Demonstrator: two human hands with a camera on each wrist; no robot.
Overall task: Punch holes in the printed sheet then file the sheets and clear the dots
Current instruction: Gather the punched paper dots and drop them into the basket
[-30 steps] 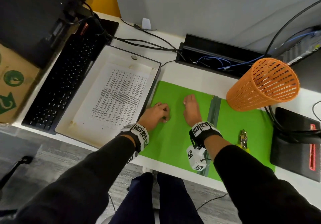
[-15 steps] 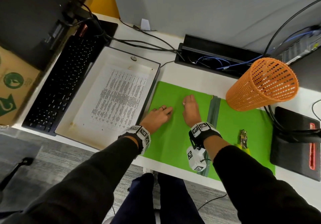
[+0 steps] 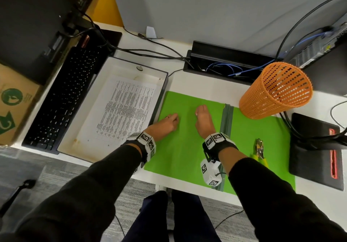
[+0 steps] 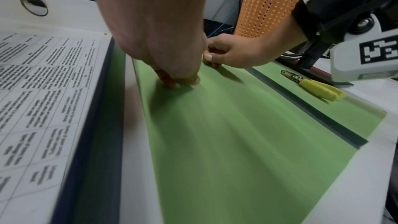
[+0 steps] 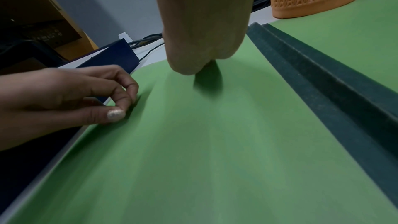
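A green folder [image 3: 184, 157] lies open on the white desk, its dark spine [image 3: 226, 121] running front to back. Both hands rest on its left flap. My left hand [image 3: 168, 123] has its fingers curled, thumb against fingertips [image 5: 120, 108], touching the green surface. My right hand [image 3: 201, 114] is curled too, its fingertips [image 4: 213, 59] down on the flap. I see nothing held in either hand. The printed sheet [image 3: 127, 110] lies in a shallow white tray [image 3: 90, 110] to the left. A yellow-handled hole punch [image 3: 260, 150] lies on the right flap.
An orange mesh basket [image 3: 276, 91] stands on the folder's far right corner. A black keyboard [image 3: 62, 102] lies left of the tray. A black pad [image 3: 317, 153] with cables sits at the right, and a cable box [image 3: 225, 63] at the back.
My left hand's fingers stretched out over the flap half a second ago and have curled back in. The right hand has stayed in place.
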